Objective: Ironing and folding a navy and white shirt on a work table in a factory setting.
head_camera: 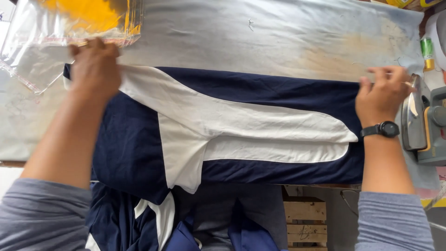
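Left hand (94, 69) apparently covers the navy-white garment's (260, 93) blurred corner.

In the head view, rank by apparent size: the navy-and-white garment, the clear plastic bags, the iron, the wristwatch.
1. navy-and-white garment
2. clear plastic bags
3. iron, partly cut off by the frame edge
4. wristwatch

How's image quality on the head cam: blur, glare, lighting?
Head view: even, soft daylight with no hard shadows; left hand slightly motion-blurred, right hand sharper; clear plastic bags throw mild glare; navy and white garment is well exposed with seams readable; the table edge curves slightly from the wide lens.
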